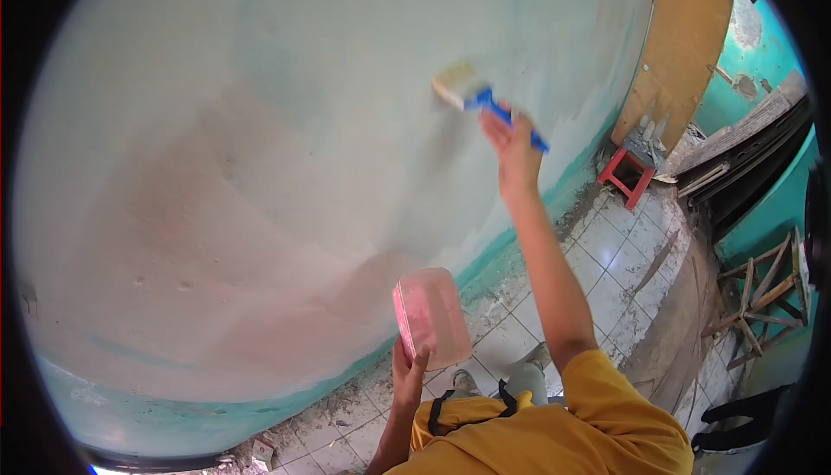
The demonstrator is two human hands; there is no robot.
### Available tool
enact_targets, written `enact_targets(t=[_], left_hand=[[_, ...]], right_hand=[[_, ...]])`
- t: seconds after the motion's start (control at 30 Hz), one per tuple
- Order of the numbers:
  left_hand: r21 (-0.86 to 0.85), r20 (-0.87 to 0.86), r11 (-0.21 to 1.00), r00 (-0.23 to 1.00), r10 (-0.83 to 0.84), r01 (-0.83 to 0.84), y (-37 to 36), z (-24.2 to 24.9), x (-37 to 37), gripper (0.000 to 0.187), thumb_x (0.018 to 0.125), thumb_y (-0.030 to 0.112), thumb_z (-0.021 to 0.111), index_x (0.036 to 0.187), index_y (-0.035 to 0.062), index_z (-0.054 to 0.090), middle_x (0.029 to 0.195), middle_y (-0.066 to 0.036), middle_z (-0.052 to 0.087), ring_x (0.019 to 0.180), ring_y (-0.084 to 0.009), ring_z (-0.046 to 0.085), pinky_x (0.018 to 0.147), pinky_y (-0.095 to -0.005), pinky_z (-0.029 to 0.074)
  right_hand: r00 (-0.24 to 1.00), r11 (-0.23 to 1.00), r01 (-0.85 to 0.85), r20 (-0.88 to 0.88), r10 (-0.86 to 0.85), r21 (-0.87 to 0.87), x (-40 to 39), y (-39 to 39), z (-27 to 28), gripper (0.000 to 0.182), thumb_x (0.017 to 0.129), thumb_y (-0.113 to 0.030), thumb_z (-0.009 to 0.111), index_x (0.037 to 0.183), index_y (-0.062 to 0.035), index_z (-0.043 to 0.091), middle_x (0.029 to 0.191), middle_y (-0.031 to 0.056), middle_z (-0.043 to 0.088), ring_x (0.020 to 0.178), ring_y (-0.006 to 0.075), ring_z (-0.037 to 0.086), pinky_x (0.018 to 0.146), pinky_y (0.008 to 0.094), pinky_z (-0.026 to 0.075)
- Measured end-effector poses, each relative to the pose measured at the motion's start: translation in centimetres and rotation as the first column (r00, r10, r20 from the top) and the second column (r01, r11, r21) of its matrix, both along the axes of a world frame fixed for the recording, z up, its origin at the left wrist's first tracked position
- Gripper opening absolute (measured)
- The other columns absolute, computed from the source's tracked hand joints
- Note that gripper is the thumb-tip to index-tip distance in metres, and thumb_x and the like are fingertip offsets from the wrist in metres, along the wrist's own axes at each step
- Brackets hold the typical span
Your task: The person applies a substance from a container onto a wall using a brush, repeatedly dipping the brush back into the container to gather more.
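The fingers (492, 131) of the right hand (514, 148) are closed around the blue handle of a paintbrush (486, 101), which is up and to the right of the pink tub (460, 317). The brush lies aslant, its pale, slightly blurred bristles pointing up and left at the wall (286, 129); whether their tips touch the surface cannot be told. The left hand (409, 378) grips the tub's lower left corner, thumb on one side and fingers curled partly out of sight on the other. What the tub holds is hard to make out. Behind and to the left of the tub, the wall carries a whitish, uneven coat with brownish patches, and turquoise shows along its lower edge. Below the tub are the person's shoes (465, 380) on a dirty tiled floor (502, 345), and to its lower right a yellow shirt (554, 440). Farther off, up and to the right of the tub, stand a red stool (641, 188) and a tan wooden panel (681, 51).
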State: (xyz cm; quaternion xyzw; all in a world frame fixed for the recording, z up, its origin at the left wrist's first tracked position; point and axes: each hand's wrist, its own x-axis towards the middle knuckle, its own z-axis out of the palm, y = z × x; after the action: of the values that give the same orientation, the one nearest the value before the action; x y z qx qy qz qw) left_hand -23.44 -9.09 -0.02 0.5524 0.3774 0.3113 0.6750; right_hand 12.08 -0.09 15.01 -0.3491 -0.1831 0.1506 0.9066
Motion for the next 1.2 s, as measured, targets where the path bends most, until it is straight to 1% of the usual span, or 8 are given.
enact_targets(t=[0.1, 0.2, 0.43, 0.57, 0.7, 0.83, 0.97, 1.2], left_hand=[[0.003, 0.037, 1.0, 0.999, -0.02, 0.02, 0.1, -0.3, -0.4, 0.066, 0.096, 0.031, 0.064, 0.142, -0.0076, 0.036, 0.128, -0.014, 0.054, 0.114, -0.019, 0.054, 0.099, -0.0344, 0.043], [0.006, 0.045, 1.0, 0.999, -0.03, 0.029, 0.2, -0.7, -1.0, 0.065, 0.096, 0.029, 0.064, 0.142, -0.0075, 0.036, 0.127, -0.014, 0.054, 0.113, -0.0184, 0.054, 0.098, -0.0336, 0.044], [-0.038, -0.019, 0.999, 1.0, -0.009, 0.008, 0.1, -0.7, -2.5, 0.064, 0.096, 0.03, 0.063, 0.142, -0.0061, 0.037, 0.125, -0.012, 0.054, 0.112, -0.0168, 0.053, 0.097, -0.0326, 0.044], [-0.056, 0.051, 0.996, 0.996, 0.066, -0.063, 0.0, -1.9, -2.8, 0.064, 0.097, 0.034, 0.064, 0.141, -0.0048, 0.039, 0.124, -0.011, 0.055, 0.111, -0.0156, 0.052, 0.096, -0.0317, 0.043], [-0.059, 0.042, 0.996, 0.997, 0.065, -0.062, 0.4, -1.8, -3.0, 0.065, 0.096, 0.035, 0.065, 0.141, -0.0048, 0.039, 0.125, -0.011, 0.055, 0.112, -0.0158, 0.052, 0.096, -0.0317, 0.043], [-0.033, 0.042, 0.996, 0.996, 0.08, -0.079, 0.9, -1.9, -3.2, 0.067, 0.095, 0.035, 0.066, 0.141, -0.0049, 0.039, 0.124, -0.01, 0.055, 0.112, -0.0162, 0.052, 0.096, -0.0319, 0.042], [-0.054, 0.053, 0.996, 0.996, 0.067, -0.064, 1.0, -1.5, -3.1, 0.067, 0.095, 0.035, 0.066, 0.14, -0.0051, 0.038, 0.124, -0.011, 0.055, 0.111, -0.0162, 0.052, 0.096, -0.032, 0.042], [-0.003, 0.057, 1.0, 0.998, 0.029, -0.029, 1.0, -1.4, -2.7, 0.067, 0.096, 0.035, 0.065, 0.141, -0.0057, 0.038, 0.126, -0.012, 0.054, 0.112, -0.0172, 0.053, 0.097, -0.0321, 0.043]], right_hand=[[0.98, 0.986, 0.008, -0.196, -0.042, -0.169, -1.4, -0.6, -11.4, 0.035, 0.099, -0.026, 0.052, 0.113, 0.0043, 0.062, 0.101, 0.0172, 0.069, 0.089, 0.0245, 0.071, 0.083, 0.0353, 0.058], [0.98, 0.917, -0.01, -0.187, -0.071, -0.399, -2.4, -2.0, -15.0, 0.033, 0.097, -0.029, 0.054, 0.109, 0.0001, 0.065, 0.097, 0.0155, 0.072, 0.086, 0.0217, 0.072, 0.08, 0.0319, 0.058], [0.999, 0.976, -0.035, 0.006, 0.037, -0.217, -4.0, -0.8, 4.0, 0.026, 0.094, -0.019, 0.059, 0.1, 0.0041, 0.068, 0.09, 0.0153, 0.07, 0.079, 0.0221, 0.071, 0.078, 0.0314, 0.057], [0.985, 0.999, -0.053, 0.167, 0.053, -0.006, -5.5, -1.6, 10.8, 0.036, 0.097, -0.023, 0.051, 0.117, 0.0045, 0.062, 0.107, 0.0187, 0.069, 0.1, 0.0254, 0.069, 0.096, 0.0361, 0.053], [0.999, 0.997, -0.048, 0.005, 0.048, 0.052, -5.6, 0.3, 2.6, 0.036, 0.099, -0.025, 0.054, 0.117, 0.0045, 0.061, 0.106, 0.0161, 0.067, 0.102, 0.0246, 0.068, 0.094, 0.0364, 0.054], [0.979, 0.98, 0.017, -0.197, -0.057, -0.2, -7.5, -0.3, -11.5, 0.034, 0.099, -0.027, 0.055, 0.112, 0.0032, 0.063, 0.099, 0.0123, 0.069, 0.091, 0.0217, 0.07, 0.085, 0.0341, 0.057], [0.971, 0.924, -0.035, -0.232, -0.059, -0.382, -7.9, -1.4, -13.7, 0.032, 0.099, -0.026, 0.057, 0.107, 0.0034, 0.064, 0.095, 0.011, 0.069, 0.085, 0.0202, 0.07, 0.079, 0.0315, 0.058], [0.996, 0.976, -0.075, 0.031, 0.083, -0.203, -8.6, -1.1, 7.0, 0.031, 0.098, -0.022, 0.057, 0.111, 0.0056, 0.065, 0.099, 0.0158, 0.069, 0.091, 0.0221, 0.07, 0.086, 0.0335, 0.056]])
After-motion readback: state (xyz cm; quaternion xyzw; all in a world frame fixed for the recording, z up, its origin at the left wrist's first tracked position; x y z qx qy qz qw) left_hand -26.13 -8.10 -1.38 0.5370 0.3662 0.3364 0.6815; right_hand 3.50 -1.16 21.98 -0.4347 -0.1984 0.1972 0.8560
